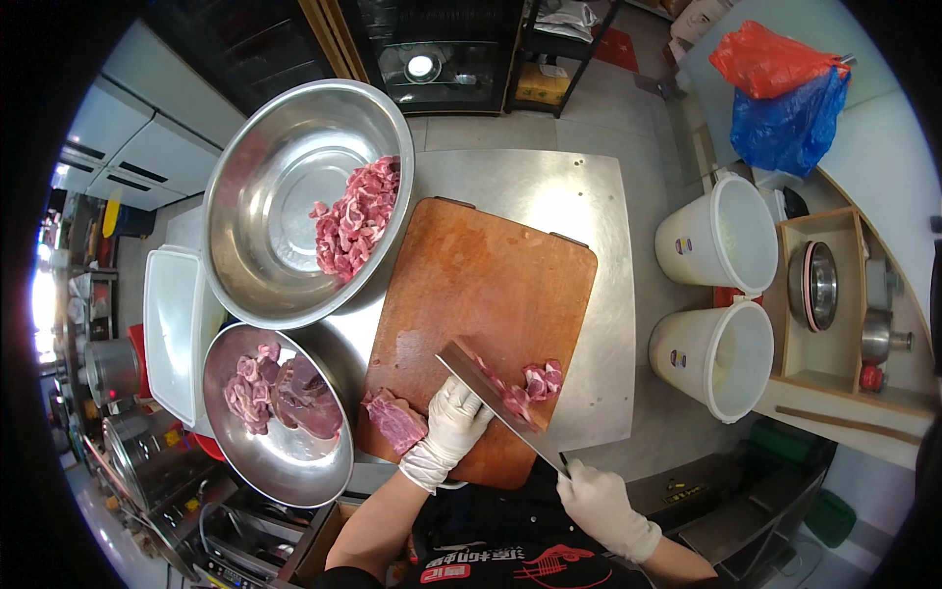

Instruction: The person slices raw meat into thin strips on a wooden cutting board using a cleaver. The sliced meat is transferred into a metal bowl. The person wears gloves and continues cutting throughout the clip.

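My gloved right hand [605,508] is closed around the handle of a cleaver [500,403], whose broad blade slants over the lower part of a wooden cutting board [478,280]. Beside the blade's left face is my gloved left hand [452,423], fingers bent near the steel; whether it grips any meat cannot be seen. A piece of raw meat [396,421] lies just left of that hand. Along the blade's right side are strips of cut meat [516,401], and small chunks [543,380] rest near the board's right edge.
The board lies on a steel table [589,294]. At its left, a large steel basin [276,184] holds cut meat [358,217]. A smaller steel bowl [294,482] below it contains meat pieces and a dark red organ-like piece [313,401]. Two white buckets [684,243] stand at right.
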Action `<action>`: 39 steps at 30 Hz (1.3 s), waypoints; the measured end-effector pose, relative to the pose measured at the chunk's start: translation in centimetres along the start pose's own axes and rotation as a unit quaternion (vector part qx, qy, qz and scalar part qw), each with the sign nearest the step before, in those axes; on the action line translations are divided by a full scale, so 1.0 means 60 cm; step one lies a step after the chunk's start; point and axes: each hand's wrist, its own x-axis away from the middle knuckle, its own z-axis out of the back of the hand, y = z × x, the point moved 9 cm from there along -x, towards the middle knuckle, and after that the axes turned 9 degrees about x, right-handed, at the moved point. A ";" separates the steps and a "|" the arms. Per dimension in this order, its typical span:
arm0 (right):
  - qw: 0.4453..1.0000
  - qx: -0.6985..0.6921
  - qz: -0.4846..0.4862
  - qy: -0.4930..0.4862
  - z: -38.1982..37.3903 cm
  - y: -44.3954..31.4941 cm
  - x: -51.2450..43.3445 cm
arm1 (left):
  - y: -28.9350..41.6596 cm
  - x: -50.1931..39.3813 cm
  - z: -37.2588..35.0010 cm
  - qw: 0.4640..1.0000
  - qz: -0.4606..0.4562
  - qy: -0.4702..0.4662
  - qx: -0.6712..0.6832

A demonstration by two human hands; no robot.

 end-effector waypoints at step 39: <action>1.000 -0.005 0.027 0.013 0.003 -0.004 -0.038 | 0.034 -0.006 0.014 0.998 -0.047 0.015 -0.047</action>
